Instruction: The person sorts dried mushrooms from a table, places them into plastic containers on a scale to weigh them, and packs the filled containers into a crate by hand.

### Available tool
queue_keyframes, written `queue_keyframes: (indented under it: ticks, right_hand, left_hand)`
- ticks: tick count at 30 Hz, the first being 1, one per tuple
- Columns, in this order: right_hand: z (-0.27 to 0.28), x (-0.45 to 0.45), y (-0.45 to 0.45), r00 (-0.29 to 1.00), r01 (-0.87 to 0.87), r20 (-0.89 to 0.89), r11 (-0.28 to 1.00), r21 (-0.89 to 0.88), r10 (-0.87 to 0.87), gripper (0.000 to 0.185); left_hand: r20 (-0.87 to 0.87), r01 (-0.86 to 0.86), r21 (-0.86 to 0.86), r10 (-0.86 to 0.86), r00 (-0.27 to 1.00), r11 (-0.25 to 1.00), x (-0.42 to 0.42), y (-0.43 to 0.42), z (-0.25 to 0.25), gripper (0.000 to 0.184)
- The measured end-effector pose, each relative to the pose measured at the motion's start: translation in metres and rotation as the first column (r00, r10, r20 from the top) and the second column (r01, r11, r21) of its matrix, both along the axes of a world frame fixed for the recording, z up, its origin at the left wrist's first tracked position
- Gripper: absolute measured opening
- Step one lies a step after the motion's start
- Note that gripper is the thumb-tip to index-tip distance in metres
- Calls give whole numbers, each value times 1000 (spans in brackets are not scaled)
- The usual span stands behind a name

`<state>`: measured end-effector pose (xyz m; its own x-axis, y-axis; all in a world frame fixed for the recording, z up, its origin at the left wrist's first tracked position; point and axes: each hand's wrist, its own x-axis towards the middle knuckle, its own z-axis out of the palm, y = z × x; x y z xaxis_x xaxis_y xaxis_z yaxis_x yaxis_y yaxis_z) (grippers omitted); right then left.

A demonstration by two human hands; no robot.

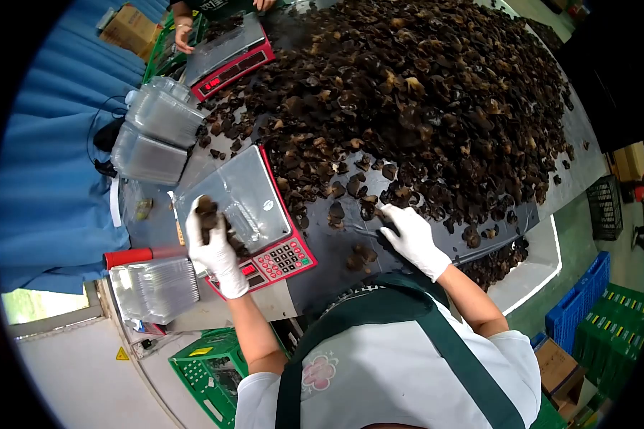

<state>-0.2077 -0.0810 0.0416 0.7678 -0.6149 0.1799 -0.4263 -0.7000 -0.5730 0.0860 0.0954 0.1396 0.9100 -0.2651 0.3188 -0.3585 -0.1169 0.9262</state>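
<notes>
My left hand, in a white glove, is closed around some dark mushroom pieces above the left part of a red scale with a clear-covered plate. My right hand, also gloved, lies at the near edge of a big heap of dark mushrooms. Its fingers point left toward a few loose pieces, and a small piece touches or lies just beyond the fingertips. Thumb and forefinger are apart. A separate small clump rests on the dark table surface between my hands.
Stacked clear plastic trays stand at the left, more trays at the lower left beside a red roll. A co-worker's hand is near a second red scale. Below are a green crate and a white bin.
</notes>
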Motion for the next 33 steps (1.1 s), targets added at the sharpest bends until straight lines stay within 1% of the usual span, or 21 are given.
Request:
queue_keyframes:
  ticks: [1,3,4,5,7,8,9,11,13,15,18,19,21,23,25,26,27,28,29,31,33]
  right_hand:
    - [2,13,-2,998,-55,-14,998,38,55,44]
    - [1,40,-3,979,-182,-83,982,45,185,44]
    - [-2,56,-1,970,-231,-81,973,7,230,47]
    - [-7,71,3,958,-276,-84,961,-29,273,49]
    - [-28,95,13,930,-348,-158,933,-94,331,40]
    - [-47,105,17,912,-381,-207,919,-104,354,33]
    - [-48,113,19,892,-410,-260,904,-122,370,23]
    - [-50,123,18,865,-445,-289,893,-64,410,14]
    - [-54,121,11,905,-403,-149,915,-4,398,12]
    - [-61,108,3,949,-315,38,947,56,314,15]
    - [-11,54,-20,971,-236,74,946,223,225,19]
    - [7,28,-32,973,-230,78,934,273,216,19]
    - [50,-34,-53,972,-186,-83,932,310,221,18]
    - [75,-100,-64,881,-37,-457,980,193,123,18]
    - [68,-171,-70,659,68,-752,994,82,17,32]
    - [66,-190,-70,558,141,-826,990,3,-77,37]
    - [64,-204,-67,441,203,-882,976,-84,-167,42]
    - [56,-213,-62,476,224,-851,966,-128,-223,46]
    - [61,-204,-54,611,231,-754,965,-123,-242,45]
    - [56,-167,-43,704,255,-666,963,-87,-247,41]
    - [39,-128,-31,792,196,-600,978,71,-115,44]
  left_hand:
    - [56,-44,-13,44,997,999,16,15,-5,37]
    - [6,-78,-9,78,997,997,28,32,-7,37]
    - [145,-117,60,107,984,991,41,36,-18,38]
    - [226,7,153,-41,973,988,48,46,-28,40]
    - [213,182,485,-318,924,855,42,45,-19,41]
    - [378,85,620,-392,839,780,48,56,-35,43]
    - [306,128,683,-441,843,719,48,57,-36,45]
    - [299,124,682,-429,852,721,48,57,-39,48]
    - [311,89,707,-421,852,702,49,53,-33,51]
    - [335,81,690,-416,845,720,48,46,-24,51]
    - [511,-57,645,-375,773,762,36,35,-4,49]
    - [481,-41,580,-301,823,814,27,29,0,45]
    - [375,59,461,-255,892,885,5,15,11,39]
    - [106,273,305,-317,942,912,-22,4,2,36]
    - [28,469,422,-528,849,776,-60,-9,-7,36]
    - [-75,564,468,-605,792,680,-78,-14,-20,40]
    - [-118,622,576,-699,705,530,-92,-20,-34,49]
    - [-102,619,652,-759,643,437,-108,-21,-56,61]
    - [-190,607,740,-775,603,291,-121,-23,-66,75]
    - [-295,616,771,-769,567,159,-140,-32,-79,88]
    - [-334,622,781,-806,489,54,-149,-38,-89,94]
